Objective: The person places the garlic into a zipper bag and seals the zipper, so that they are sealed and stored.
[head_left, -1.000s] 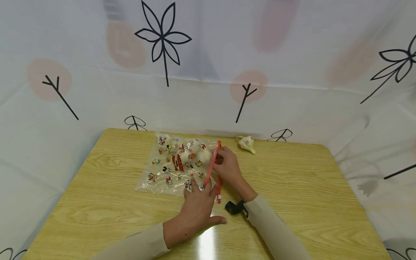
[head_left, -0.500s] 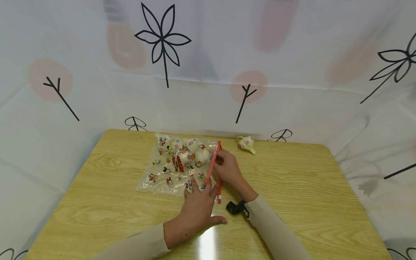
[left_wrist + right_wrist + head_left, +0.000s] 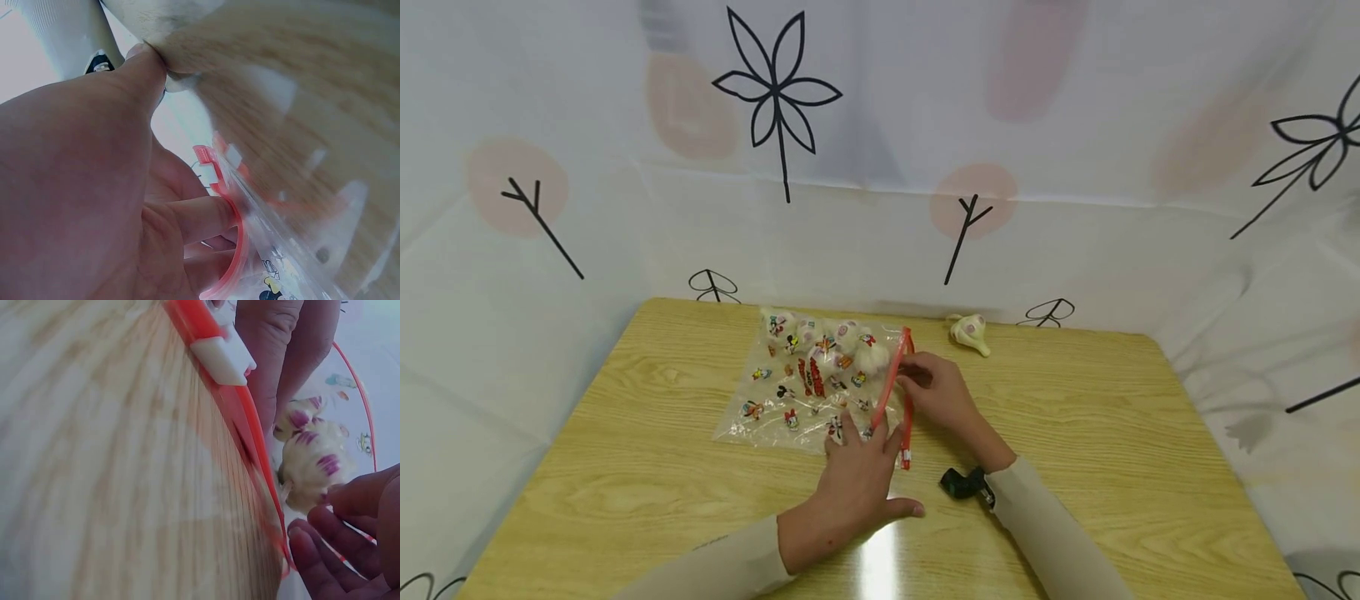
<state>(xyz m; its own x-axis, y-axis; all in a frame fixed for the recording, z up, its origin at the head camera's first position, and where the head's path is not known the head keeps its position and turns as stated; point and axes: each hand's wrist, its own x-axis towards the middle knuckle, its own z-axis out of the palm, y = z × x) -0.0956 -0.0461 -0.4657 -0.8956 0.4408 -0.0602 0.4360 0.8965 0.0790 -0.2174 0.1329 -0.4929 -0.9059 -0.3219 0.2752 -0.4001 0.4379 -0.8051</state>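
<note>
A clear zip bag point(image 3: 808, 412) printed with cartoon figures lies on the table, its red-edged mouth facing right. Several garlic bulbs point(image 3: 872, 358) sit inside, mostly along the far side. My left hand point(image 3: 853, 475) has its fingers spread at the near part of the mouth; in the left wrist view the red edge point(image 3: 236, 250) passes over them. At the opening is my right hand point(image 3: 943, 396), fingers loosely bent. The right wrist view puts its thumb close beside a purple-striped garlic bulb point(image 3: 315, 465); whether they touch is unclear. A white slider point(image 3: 222, 359) sits on the red strip.
One more garlic bulb point(image 3: 970, 332) lies outside the bag near the table's back edge. The wooden table point(image 3: 1112, 433) meets a patterned cloth point(image 3: 865, 242) behind and at the sides. A dark camera mount point(image 3: 966, 483) hangs at the right wrist.
My right hand has drawn back a little to the right and toward me, its fingertips coming out of the bag's mouth. The left hand stays in place.
</note>
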